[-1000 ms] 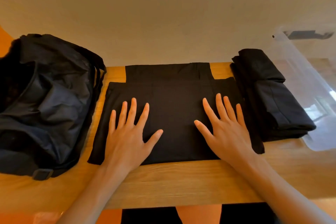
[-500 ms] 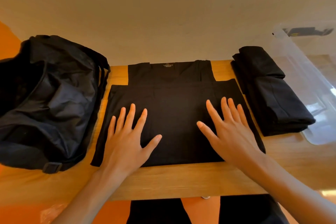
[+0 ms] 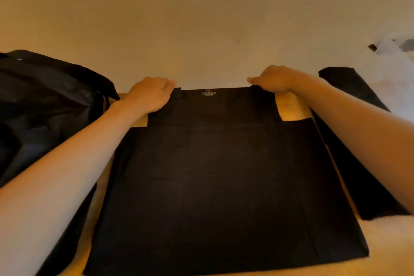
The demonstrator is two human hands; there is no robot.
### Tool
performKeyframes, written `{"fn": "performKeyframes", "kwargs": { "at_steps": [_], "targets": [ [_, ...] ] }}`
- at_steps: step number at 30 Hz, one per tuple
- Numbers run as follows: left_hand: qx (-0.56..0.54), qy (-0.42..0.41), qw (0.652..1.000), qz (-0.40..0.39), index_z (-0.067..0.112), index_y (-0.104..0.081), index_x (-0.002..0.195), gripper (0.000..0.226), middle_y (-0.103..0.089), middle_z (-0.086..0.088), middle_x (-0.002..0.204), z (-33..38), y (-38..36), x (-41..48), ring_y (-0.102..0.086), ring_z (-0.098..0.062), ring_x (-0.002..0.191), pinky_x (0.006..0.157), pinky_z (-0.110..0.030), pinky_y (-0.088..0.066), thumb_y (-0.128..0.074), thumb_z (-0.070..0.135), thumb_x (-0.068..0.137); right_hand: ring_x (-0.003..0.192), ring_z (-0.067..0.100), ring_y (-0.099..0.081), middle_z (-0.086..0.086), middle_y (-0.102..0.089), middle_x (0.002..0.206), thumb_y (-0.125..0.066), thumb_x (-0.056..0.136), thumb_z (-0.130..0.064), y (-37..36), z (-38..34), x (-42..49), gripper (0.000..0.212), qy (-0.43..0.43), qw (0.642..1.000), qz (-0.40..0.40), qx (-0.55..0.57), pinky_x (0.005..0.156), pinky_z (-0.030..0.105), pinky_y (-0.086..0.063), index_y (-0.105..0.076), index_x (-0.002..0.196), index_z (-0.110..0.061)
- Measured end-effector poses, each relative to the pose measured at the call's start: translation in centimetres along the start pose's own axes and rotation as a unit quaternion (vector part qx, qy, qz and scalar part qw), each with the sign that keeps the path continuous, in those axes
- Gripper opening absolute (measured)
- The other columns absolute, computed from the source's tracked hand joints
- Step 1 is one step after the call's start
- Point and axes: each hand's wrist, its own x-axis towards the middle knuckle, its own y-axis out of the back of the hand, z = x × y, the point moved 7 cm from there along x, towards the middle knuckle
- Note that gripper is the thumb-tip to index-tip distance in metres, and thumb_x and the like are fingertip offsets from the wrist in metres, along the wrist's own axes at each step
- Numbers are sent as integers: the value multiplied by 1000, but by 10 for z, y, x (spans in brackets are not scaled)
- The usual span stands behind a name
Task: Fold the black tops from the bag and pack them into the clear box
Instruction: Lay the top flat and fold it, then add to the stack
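The black top (image 3: 224, 175), a flat piece of dark fabric, lies spread on the pale wooden surface (image 3: 291, 105) right in front of the person, narrower at its far end and wider toward the near edge. Both bare arms reach out over it to that far end. The left hand (image 3: 150, 94) is curled over the far left corner, knuckles up, fingers bent round the cloth and the thumb pointing inward along the edge. The right hand (image 3: 275, 80) mirrors it on the far right corner, also bent over and gripping the fabric, though the fingertips of both hands are tucked out of sight beneath. Between the two hands, a small pale printed label (image 3: 208, 92) shows just inside the far edge. A strip of bare wood shows below the right hand, beside the narrow part of the top. To the left, just beside the left forearm, slumps a large crumpled black fabric bag (image 3: 49, 105) with its straps hanging toward the top. To the right, partly behind the right forearm, sits a pile of folded black tops (image 3: 342, 78), close to the spread one with a thin line of wood between them. Past that pile, at the far right, is the clear plastic box (image 3: 392, 60), blurred and washed out. A plain cream wall (image 3: 201, 18) rises behind it all.
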Motion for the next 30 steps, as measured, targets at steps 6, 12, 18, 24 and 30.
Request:
{"fn": "performKeyframes", "kwargs": {
  "at_steps": [6,12,18,24,30],
  "targets": [
    [-156,13,986,-61,10,-74,104,36,-68,-4,107,2,7,22,-63,-18,96,85,-34,-46,-53,39,105,118,20,-59,-1,-67,124,-62,100,-36,6,7,15,34,43,981,-68,176,99,34,-43,-70,125,-14],
    [-290,65,954,-48,18,-78,105,14,-71,0,112,-12,22,19,-63,-18,110,98,-35,-51,-74,24,93,115,20,-63,3,-71,120,-70,94,-23,11,19,21,24,21,935,-65,347,85,29,-50,-74,117,-14],
    [-152,122,975,-108,6,-63,134,57,-51,-12,150,-17,11,24,-48,-33,136,113,-45,-37,-53,53,102,116,27,-57,8,-59,132,-61,100,-40,8,27,26,43,-38,966,-69,247,94,41,-49,-59,137,-18],
    [-114,125,971,-166,9,-69,109,26,-65,-11,114,-8,6,27,-61,-25,102,93,-42,-45,-59,32,101,129,24,-51,-1,-58,135,-67,94,-44,1,16,26,36,-26,968,-157,194,106,40,-40,-68,117,-16],
    [-219,105,963,-116,10,-71,111,18,-67,-8,115,-11,16,38,-60,-23,107,90,-37,-47,-59,21,103,113,23,-59,6,-66,125,-75,90,-23,3,15,39,34,-30,941,-119,316,89,36,-46,-69,120,-9]
  ]
}}
